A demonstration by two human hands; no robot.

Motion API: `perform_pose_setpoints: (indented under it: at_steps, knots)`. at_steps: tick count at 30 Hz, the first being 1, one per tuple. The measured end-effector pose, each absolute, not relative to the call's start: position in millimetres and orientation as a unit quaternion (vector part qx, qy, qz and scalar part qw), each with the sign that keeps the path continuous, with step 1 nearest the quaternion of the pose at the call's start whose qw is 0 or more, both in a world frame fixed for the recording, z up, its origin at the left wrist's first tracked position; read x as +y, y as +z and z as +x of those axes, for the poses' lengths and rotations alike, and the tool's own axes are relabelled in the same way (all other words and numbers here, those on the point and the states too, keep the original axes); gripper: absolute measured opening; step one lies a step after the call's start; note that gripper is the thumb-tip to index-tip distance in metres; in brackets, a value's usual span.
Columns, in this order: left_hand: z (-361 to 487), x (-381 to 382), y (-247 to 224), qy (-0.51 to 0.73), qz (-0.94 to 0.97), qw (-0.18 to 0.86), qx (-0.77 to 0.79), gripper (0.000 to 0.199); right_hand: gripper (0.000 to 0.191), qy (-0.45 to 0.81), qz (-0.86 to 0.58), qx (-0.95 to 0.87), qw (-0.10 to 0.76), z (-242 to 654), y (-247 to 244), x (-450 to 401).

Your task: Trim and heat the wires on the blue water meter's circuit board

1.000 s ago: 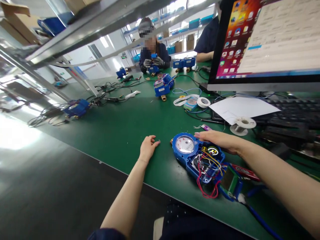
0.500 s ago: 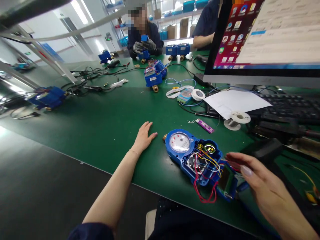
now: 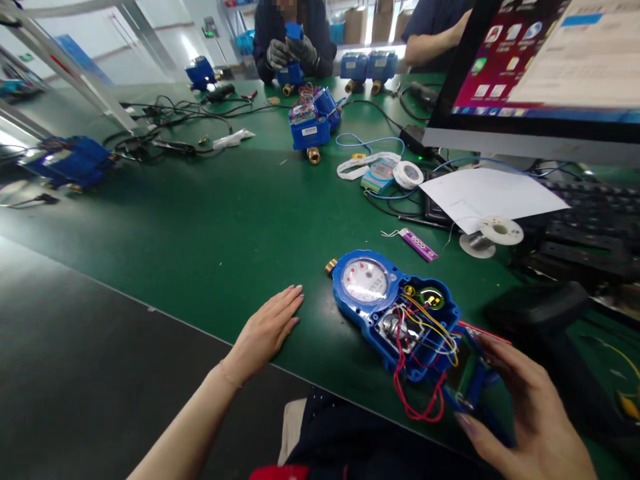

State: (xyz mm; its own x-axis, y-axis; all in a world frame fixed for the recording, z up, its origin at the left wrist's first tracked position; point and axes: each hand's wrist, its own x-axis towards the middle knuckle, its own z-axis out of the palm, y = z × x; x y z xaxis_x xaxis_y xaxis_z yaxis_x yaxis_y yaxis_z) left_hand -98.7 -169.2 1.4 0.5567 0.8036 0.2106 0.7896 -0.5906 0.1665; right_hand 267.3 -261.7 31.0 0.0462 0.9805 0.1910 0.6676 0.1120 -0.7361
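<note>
A blue meter (image 3: 367, 280) with a round dial lies on the green table, its wiring compartment open and red, yellow and white wires showing. Beside it, joined by wires, is a blue cover piece with a green circuit board (image 3: 466, 380). My right hand (image 3: 525, 407) is around the right side of this cover piece, thumb at its lower edge and fingers at its upper edge. My left hand (image 3: 267, 327) rests palm down on the table left of the meter, fingers extended, holding nothing.
Behind the meter lie a purple strip (image 3: 419, 245), a wire spool (image 3: 479, 245), white paper (image 3: 490, 193) and a tape roll (image 3: 408, 175). A monitor (image 3: 530, 133) and keyboard stand right. Other blue meters (image 3: 309, 130) and cables lie farther back. A person's gloved hands (image 3: 293, 55) hold a blue part.
My left hand has drawn back toward the table's front edge and lies flatter. My right hand has moved down, its thumb now at the cover piece's lower edge. The camera view has tilted downward.
</note>
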Motion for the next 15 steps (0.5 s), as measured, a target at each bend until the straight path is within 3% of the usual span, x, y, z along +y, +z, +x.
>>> perform_pose_setpoints:
  at_steps: [5,15]
  knots:
    - [-116.2,-205.5,-3.3,0.158,0.841,-0.003,0.518,0.045,0.086,0.198,-0.644,-0.656,0.341,261.0,19.8,-262.5]
    - [-126.6,-220.6,-10.6,0.175,0.824,-0.002,0.538,0.061,0.080,0.291,-0.677,-0.541,0.405,247.0,35.3,-269.4]
